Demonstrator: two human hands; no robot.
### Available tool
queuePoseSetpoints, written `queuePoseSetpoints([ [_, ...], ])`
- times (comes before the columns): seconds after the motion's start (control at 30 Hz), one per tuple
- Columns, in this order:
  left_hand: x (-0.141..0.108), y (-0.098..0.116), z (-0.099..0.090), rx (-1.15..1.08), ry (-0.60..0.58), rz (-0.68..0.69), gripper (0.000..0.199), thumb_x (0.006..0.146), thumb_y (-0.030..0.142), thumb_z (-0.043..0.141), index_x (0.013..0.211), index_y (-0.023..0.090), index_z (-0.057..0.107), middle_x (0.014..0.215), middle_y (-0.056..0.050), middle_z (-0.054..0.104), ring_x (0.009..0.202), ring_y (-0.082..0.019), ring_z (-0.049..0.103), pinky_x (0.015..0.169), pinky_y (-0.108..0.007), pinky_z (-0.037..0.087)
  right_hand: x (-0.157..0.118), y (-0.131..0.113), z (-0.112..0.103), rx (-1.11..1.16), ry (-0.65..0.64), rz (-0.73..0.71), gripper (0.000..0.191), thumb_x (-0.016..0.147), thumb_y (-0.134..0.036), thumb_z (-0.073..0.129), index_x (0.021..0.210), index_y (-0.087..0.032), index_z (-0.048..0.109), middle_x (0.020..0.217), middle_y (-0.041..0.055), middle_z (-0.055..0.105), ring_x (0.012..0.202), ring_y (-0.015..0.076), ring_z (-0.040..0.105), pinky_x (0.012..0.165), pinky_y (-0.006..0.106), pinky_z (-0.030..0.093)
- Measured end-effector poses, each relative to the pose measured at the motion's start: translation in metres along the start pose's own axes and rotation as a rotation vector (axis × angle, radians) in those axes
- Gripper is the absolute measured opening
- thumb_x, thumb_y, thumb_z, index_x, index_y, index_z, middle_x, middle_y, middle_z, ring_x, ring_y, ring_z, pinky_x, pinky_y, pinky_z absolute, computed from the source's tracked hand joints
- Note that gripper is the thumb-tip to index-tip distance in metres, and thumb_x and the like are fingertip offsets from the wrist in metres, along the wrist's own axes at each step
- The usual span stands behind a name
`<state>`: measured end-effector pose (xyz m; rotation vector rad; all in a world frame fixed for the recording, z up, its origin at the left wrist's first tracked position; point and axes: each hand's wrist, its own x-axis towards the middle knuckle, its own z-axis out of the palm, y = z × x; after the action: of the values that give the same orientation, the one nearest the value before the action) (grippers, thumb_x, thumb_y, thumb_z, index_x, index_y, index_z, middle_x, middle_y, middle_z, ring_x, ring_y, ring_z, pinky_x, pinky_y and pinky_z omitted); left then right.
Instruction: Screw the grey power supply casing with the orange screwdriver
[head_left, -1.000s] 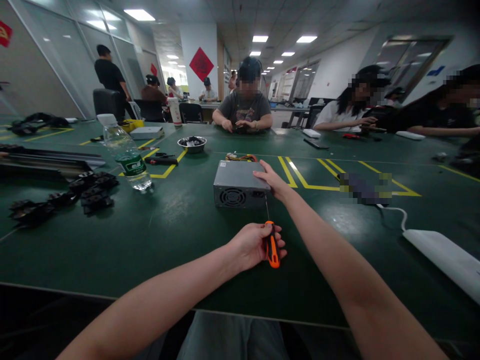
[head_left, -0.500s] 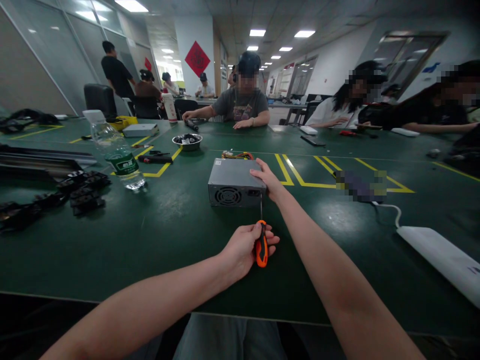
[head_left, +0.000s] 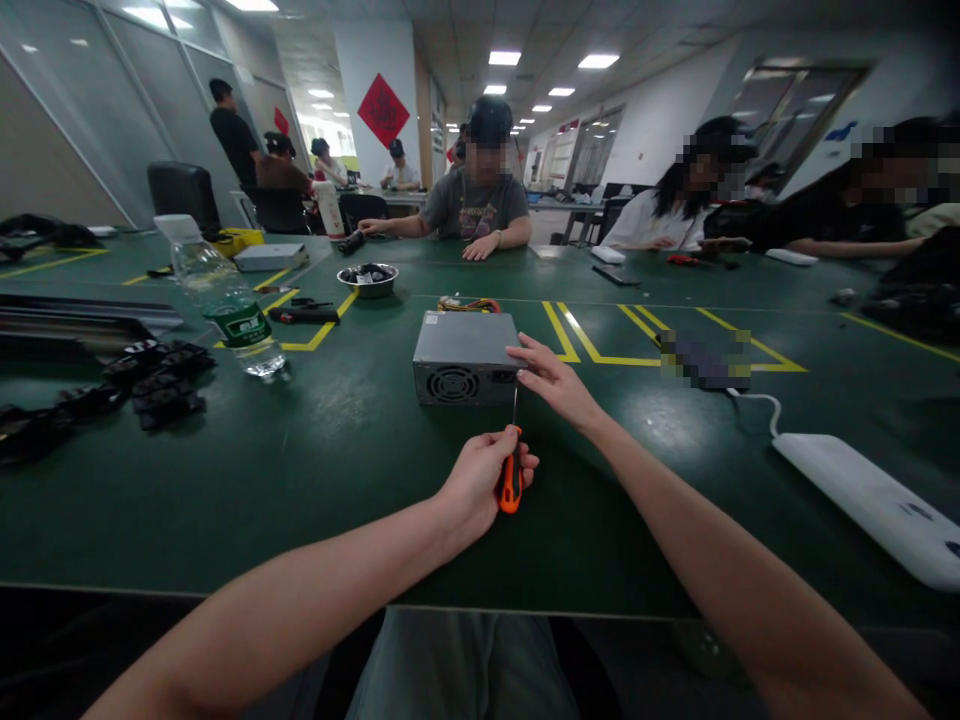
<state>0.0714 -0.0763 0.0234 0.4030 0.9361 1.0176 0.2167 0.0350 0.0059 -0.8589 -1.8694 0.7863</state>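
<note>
A grey metal power supply box with a round fan grille and a socket on its front sits on the green table. My left hand is closed around an orange and black screwdriver, whose shaft points up to the box's front right edge, below the socket. Beside the box's right front corner is my right hand, its fingers apart and the fingertips at that corner. Coloured wires show behind the box.
Left of the box stand a water bottle, a metal bowl of dark parts and black-handled tools. Black parts lie far left. A white power bank is cabled to a phone at right. Several people sit around.
My right hand has drawn back from the box's top to its right front corner, fingers more spread. The screwdriver in my left hand stays at the box's front. The view has shifted slightly.
</note>
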Motion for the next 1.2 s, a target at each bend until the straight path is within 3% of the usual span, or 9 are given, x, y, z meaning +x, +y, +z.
queuePoseSetpoints([
  [0.13,0.002,-0.003,-0.003,-0.008,0.035,0.004,0.022,0.096,0.021,0.037,0.087,0.008,0.052,0.068,-0.002,0.054,0.051,-0.006,0.053,0.046,-0.017,0.046,-0.005,-0.006,-0.002,-0.166,-0.036,-0.096,0.039,0.083,-0.023,0.051,0.12,-0.033,0.055,0.141,-0.0001,0.042,0.13,0.0196,0.041,0.101,0.041,0.045],
  [0.3,0.006,-0.005,-0.008,-0.05,-0.043,0.022,0.025,0.096,0.021,0.035,0.089,0.006,0.054,0.063,0.001,0.048,0.045,-0.003,0.045,0.042,-0.014,0.039,-0.005,-0.008,-0.001,-0.292,-0.005,-0.163,0.044,0.079,-0.016,0.052,0.121,-0.031,0.055,0.137,0.0001,0.048,0.126,0.0182,0.046,0.1,0.039,0.046],
  [0.6,0.0,-0.001,-0.005,-0.071,-0.066,0.046,0.018,0.092,0.026,0.046,0.079,0.013,0.047,0.063,0.0,0.05,0.047,-0.004,0.045,0.04,-0.014,0.037,-0.007,-0.01,0.004,-0.254,0.05,-0.14,0.043,0.078,-0.014,0.05,0.117,-0.03,0.058,0.135,0.001,0.05,0.124,0.019,0.048,0.1,0.04,0.046],
  [0.73,-0.012,0.001,0.003,-0.037,-0.039,0.06,0.013,0.09,0.013,0.046,0.077,0.013,0.046,0.063,0.0,0.05,0.047,-0.004,0.045,0.04,-0.013,0.035,-0.007,-0.01,0.004,-0.244,0.053,-0.13,0.042,0.078,-0.014,0.05,0.117,-0.03,0.058,0.135,0.0013,0.05,0.124,0.0185,0.048,0.1,0.039,0.045],
  [0.83,-0.022,0.003,0.003,-0.001,-0.041,0.04,0.015,0.091,0.014,0.044,0.076,0.013,0.046,0.064,0.0,0.051,0.047,-0.004,0.045,0.04,-0.014,0.036,-0.007,-0.009,0.002,-0.246,0.043,-0.133,0.043,0.078,-0.014,0.05,0.117,-0.03,0.057,0.136,0.0011,0.05,0.125,0.0188,0.047,0.103,0.042,0.043],
  [1.0,-0.028,0.016,-0.016,0.114,0.043,0.107,0.016,0.093,0.019,0.041,0.081,0.012,0.05,0.067,-0.001,0.053,0.051,-0.006,0.049,0.044,-0.017,0.042,-0.005,-0.012,0.0,-0.288,0.021,-0.157,0.043,0.079,-0.014,0.049,0.118,-0.03,0.056,0.135,0.0021,0.05,0.125,0.0195,0.046,0.105,0.045,0.039],
  [1.1,-0.026,0.021,-0.03,0.062,-0.017,0.162,0.015,0.093,0.019,0.04,0.086,0.012,0.052,0.064,0.001,0.05,0.048,-0.005,0.045,0.043,-0.015,0.037,-0.003,-0.016,0.002,-0.328,0.034,-0.165,0.043,0.076,-0.012,0.05,0.115,-0.028,0.057,0.131,0.0029,0.053,0.123,0.0204,0.048,0.105,0.047,0.039],
  [1.2,-0.023,0.02,-0.038,0.048,-0.076,0.074,0.018,0.093,0.026,0.043,0.086,0.011,0.052,0.061,0.002,0.048,0.047,-0.005,0.042,0.042,-0.015,0.034,-0.001,-0.018,0.007,-0.325,0.077,-0.151,0.041,0.075,-0.011,0.049,0.111,-0.027,0.059,0.128,0.004,0.054,0.12,0.0214,0.05,0.103,0.047,0.041],
])
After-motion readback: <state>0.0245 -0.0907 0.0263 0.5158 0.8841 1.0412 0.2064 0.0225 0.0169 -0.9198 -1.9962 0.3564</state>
